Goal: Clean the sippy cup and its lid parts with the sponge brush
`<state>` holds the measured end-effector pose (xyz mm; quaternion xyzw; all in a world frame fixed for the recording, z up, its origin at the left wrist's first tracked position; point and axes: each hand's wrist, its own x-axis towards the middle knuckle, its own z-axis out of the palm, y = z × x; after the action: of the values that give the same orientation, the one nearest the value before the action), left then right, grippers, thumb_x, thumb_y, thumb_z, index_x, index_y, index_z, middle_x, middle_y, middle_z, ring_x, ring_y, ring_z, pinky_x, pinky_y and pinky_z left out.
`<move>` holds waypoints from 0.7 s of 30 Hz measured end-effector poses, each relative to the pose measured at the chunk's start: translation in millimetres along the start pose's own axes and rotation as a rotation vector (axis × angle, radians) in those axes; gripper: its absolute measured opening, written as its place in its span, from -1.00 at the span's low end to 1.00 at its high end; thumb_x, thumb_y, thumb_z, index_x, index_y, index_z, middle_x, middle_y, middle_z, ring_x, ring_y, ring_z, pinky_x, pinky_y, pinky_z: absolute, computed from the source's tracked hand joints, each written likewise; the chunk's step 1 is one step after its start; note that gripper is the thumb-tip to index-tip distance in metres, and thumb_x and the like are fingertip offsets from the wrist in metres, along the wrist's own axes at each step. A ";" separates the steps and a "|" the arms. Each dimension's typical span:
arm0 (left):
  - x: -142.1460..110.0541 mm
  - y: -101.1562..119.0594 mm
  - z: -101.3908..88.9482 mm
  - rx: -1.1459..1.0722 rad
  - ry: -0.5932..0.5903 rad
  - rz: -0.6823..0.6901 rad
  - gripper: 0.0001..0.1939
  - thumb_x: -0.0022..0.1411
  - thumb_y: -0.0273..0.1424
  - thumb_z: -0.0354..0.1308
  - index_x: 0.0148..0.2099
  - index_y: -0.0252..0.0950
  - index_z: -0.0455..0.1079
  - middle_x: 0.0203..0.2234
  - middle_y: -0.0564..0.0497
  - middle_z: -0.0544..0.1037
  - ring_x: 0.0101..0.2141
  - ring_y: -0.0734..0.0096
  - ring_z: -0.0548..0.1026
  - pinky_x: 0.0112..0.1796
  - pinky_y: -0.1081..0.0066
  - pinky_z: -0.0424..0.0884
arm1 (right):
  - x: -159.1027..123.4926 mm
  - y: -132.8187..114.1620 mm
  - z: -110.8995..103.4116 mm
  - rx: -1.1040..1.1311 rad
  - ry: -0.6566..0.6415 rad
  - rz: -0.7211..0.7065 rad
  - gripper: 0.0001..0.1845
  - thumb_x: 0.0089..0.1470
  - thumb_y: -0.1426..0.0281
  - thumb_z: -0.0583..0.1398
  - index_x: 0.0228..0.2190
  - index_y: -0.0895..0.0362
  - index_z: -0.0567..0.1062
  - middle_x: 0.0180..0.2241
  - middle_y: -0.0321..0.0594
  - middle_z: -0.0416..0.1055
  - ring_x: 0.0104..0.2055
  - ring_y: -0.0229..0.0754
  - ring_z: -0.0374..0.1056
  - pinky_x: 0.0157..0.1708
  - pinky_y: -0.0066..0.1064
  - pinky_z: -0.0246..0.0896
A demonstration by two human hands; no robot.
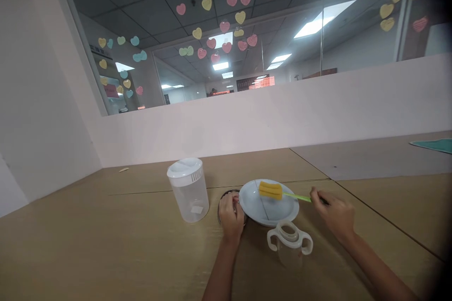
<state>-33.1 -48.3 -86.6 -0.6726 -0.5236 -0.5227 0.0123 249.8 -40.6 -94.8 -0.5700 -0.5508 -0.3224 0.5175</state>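
My right hand (334, 211) is closed around the light green handle of a sponge brush (270, 191). The brush's yellow sponge head lies over the upper part of a white plate (252, 204), seemingly on its surface. A thin dark line crosses the plate. At the plate's left rim my left hand (232, 218) has its fingers closed on the edge. Partly hidden under that hand is a round thing with a dark rim (219, 214). A clear two-handled cup (289, 247) with a whitish collar stands just in front of the plate.
Left of the plate stands a translucent jug (192, 200) with a white lid. A small tan piece (124, 169) lies near the back left of the wooden table (106, 244). A teal item (434, 145) lies far right. A white wall (212, 134) with a window closes off the back.
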 end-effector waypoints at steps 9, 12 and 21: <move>-40.0 61.1 15.9 -0.350 -0.394 0.569 -0.45 0.00 -0.09 0.15 -0.02 -0.31 0.29 -0.25 -0.16 0.50 -0.23 0.23 0.48 -0.23 0.33 0.41 | 8.7 -4.9 -7.7 0.085 -0.216 0.389 -0.45 0.06 0.10 -0.03 -0.66 0.18 0.49 -0.74 -0.20 0.32 -0.65 -0.28 0.17 -0.59 -0.46 -0.14; -45.2 66.8 19.8 -0.314 -0.383 0.470 -0.41 -0.06 -0.10 0.23 -0.01 -0.27 0.28 -0.26 -0.12 0.52 -0.25 0.23 0.49 -0.19 0.30 0.41 | 8.8 -6.0 -7.9 0.104 -0.231 0.370 -0.45 0.07 0.11 -0.04 -0.68 0.18 0.47 -0.73 -0.20 0.32 -0.65 -0.28 0.16 -0.58 -0.46 -0.12; -56.3 88.6 24.7 -0.467 -0.553 0.098 -0.45 -0.17 -0.14 0.35 -0.14 -0.25 0.33 -0.31 0.00 0.50 -0.33 0.36 0.44 -0.26 0.40 0.38 | 4.2 -5.9 -1.5 0.088 -0.223 0.310 -0.43 0.09 0.10 -0.06 -0.68 0.16 0.47 -0.68 -0.14 0.41 -0.65 -0.25 0.20 -0.57 -0.45 -0.10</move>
<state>52.9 -113.4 -91.0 -0.7975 -0.3407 -0.4255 -0.2586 245.2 -41.7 -89.1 -0.6568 -0.5241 -0.1494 0.5212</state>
